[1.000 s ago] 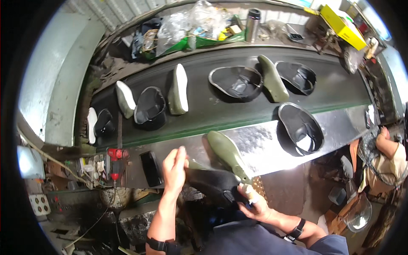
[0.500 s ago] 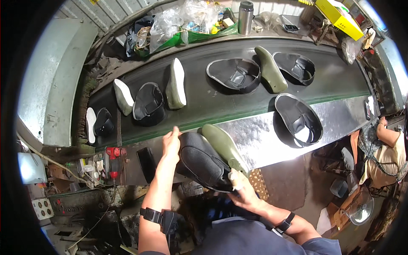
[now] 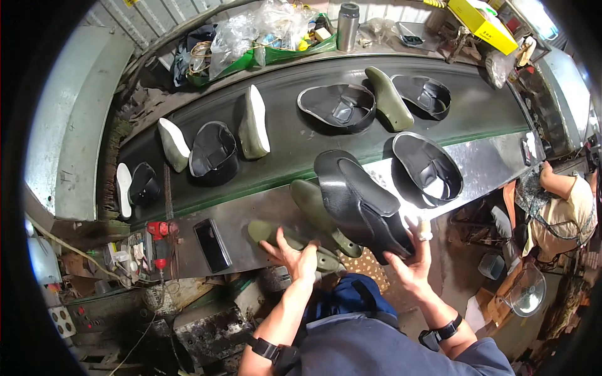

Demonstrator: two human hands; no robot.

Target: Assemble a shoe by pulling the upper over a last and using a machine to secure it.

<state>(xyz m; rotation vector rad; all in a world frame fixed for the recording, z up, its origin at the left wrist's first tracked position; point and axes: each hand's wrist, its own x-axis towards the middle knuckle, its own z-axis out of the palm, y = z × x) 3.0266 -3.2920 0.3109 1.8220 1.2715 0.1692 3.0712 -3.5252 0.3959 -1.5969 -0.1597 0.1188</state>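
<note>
My right hand (image 3: 412,260) grips the heel end of a black shoe upper (image 3: 360,197), which is held at a slant over the metal ledge. A light wrap shows on one of its fingers. My left hand (image 3: 293,258) is around a green shoe last (image 3: 266,233) at the ledge's front edge, fingers and thumb on either side. Another green shoe last (image 3: 306,199) lies between the two, partly hidden under the black upper. To the right, a separate black upper (image 3: 428,169) stands on the shiny ledge with its opening up.
The dark conveyor belt (image 3: 282,150) carries more black uppers (image 3: 338,106), a green last (image 3: 389,100) and several lasts with white soles (image 3: 256,122). A phone (image 3: 212,244) and a red tool (image 3: 158,230) lie left. Another person (image 3: 561,200) sits at the right.
The black upper has moved rightward, now in my right hand alone. My left hand has let go of it and come down to a green last at the ledge's front edge.
</note>
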